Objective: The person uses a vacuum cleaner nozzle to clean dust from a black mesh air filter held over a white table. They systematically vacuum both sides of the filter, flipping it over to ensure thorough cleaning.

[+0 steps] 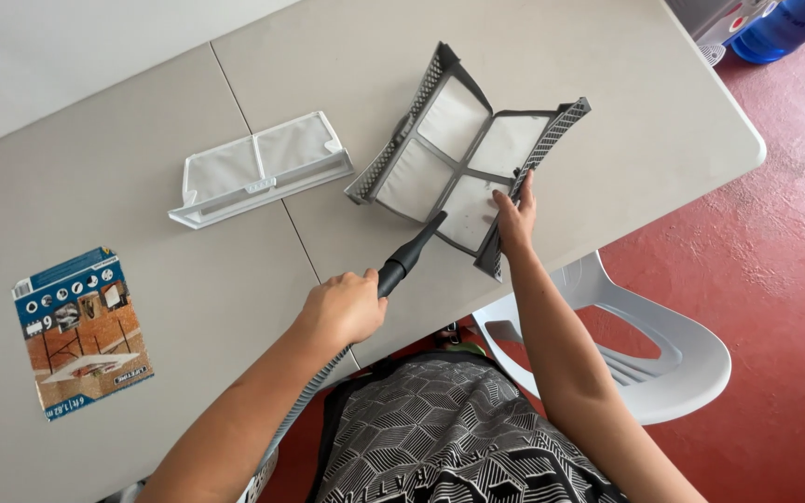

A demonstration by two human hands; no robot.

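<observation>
Near frame centre, left hand (345, 307) is wrapped tight round a black nozzle (412, 254) on a ribbed hose (302, 402), tip touching the mesh of an opened grey filter (463, 158). Right hand (514, 216) pins the filter's lower-right frame edge, fingers flat, thumb under. Filter stands propped open on the surface (607, 112), near its front edge. Risk, as a judgement: a hard nozzle push could tear mesh or slide the filter off. Second filter (258, 168) lies closed upper left, booklet (81, 331) far left. No containers; white chair (663, 354) lower right.
</observation>
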